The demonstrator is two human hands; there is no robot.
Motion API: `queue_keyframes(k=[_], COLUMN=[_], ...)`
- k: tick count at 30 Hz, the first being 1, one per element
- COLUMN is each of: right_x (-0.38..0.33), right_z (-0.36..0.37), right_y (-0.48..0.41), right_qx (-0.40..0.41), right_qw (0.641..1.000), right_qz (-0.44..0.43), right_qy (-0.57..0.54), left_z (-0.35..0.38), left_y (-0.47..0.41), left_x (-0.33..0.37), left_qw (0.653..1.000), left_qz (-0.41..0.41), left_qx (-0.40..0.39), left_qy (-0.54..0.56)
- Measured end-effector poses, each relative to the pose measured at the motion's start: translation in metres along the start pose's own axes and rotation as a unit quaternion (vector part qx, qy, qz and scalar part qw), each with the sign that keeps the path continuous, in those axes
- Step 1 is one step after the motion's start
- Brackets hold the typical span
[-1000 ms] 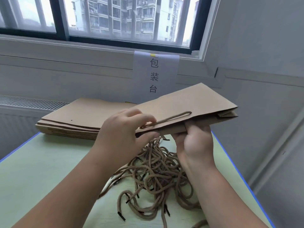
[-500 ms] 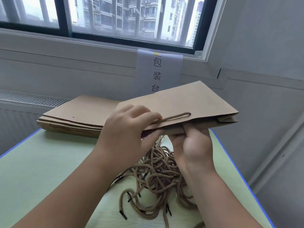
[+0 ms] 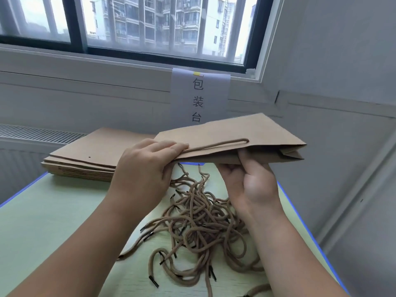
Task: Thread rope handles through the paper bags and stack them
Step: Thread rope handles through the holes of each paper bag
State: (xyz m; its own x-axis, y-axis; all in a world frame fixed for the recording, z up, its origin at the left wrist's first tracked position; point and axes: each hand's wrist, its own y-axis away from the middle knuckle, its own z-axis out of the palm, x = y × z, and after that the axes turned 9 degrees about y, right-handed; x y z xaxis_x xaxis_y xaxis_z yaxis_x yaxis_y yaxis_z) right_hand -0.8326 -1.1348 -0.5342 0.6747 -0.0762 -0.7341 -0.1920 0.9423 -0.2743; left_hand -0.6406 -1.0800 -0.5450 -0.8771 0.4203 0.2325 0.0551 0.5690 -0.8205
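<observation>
While fingers [image 3: 171,146] of the left hand [image 3: 143,170] and right hand [image 3: 255,185] pinch a paper bag [image 3: 246,129] bearing one rope handle [image 3: 220,144], ropes [image 3: 199,215] beneath it lie unused.

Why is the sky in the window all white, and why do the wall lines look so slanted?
Head view: daylight blows the sky out to white in the window. The wide lens tilts and bends the frame and wall lines. The paper bag, left hand, right hand and rope pile look sharp, softly lit, with faint shadows.
</observation>
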Motion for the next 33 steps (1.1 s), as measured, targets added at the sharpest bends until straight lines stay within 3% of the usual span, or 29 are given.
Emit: queue_keyframes(k=[3,5,7,8,9,11,12,13,15,18,23,27,33], right_x=[-0.012,-0.03,-0.051,-0.061,-0.068,-0.078,-0.079,-0.077,-0.065,-0.054,-0.062,-0.056,-0.029], right_z=[-0.013,-0.028,-0.039,-0.043,-0.048,-0.05,-0.046,-0.041,-0.036,-0.043,-0.065,-0.092,-0.121], right_y=[-0.007,-0.013,-0.012,-0.009,-0.006,-0.001,-0.001,-0.002,-0.008,-0.018,-0.036,-0.055,-0.079], right_qx=[-0.01,0.024,0.092,0.125,0.135,0.07,0.016,-0.035,-0.101,-0.124,-0.069,-0.051,-0.066], right_qw=[0.999,0.998,0.969,0.92,0.841,0.65,0.578,0.532,0.483,0.46,0.497,0.487,0.488], right_qz=[0.02,-0.014,-0.079,-0.125,-0.179,-0.281,-0.298,-0.284,-0.232,-0.23,-0.29,-0.242,-0.143], right_qy=[0.03,0.061,0.213,0.349,0.493,0.702,0.759,0.797,0.838,0.849,0.815,0.838,0.859], left_z=[-0.002,-0.002,-0.004,-0.005,-0.005,-0.003,-0.002,0.0,0.004,0.013,0.03,0.042,0.074], left_y=[0.0,0.0,-0.001,-0.002,-0.002,-0.002,-0.002,-0.002,-0.001,-0.001,-0.02,-0.043,-0.057], left_x=[-0.001,-0.002,-0.004,-0.005,-0.006,-0.007,-0.007,-0.006,-0.003,-0.004,-0.009,-0.011,-0.016], left_qw=[1.0,0.999,0.999,0.999,0.998,0.998,0.998,0.998,0.999,0.999,0.995,0.988,0.956], left_qz=[-0.019,-0.026,-0.024,-0.021,-0.017,-0.011,-0.008,-0.005,0.007,0.032,0.072,0.078,0.027], left_qx=[0.018,0.027,0.038,0.042,0.044,0.045,0.045,0.044,0.041,0.017,-0.018,-0.082,-0.239], left_qy=[0.004,-0.002,-0.015,-0.022,-0.029,-0.038,-0.039,-0.04,-0.035,-0.039,-0.063,-0.104,-0.167])
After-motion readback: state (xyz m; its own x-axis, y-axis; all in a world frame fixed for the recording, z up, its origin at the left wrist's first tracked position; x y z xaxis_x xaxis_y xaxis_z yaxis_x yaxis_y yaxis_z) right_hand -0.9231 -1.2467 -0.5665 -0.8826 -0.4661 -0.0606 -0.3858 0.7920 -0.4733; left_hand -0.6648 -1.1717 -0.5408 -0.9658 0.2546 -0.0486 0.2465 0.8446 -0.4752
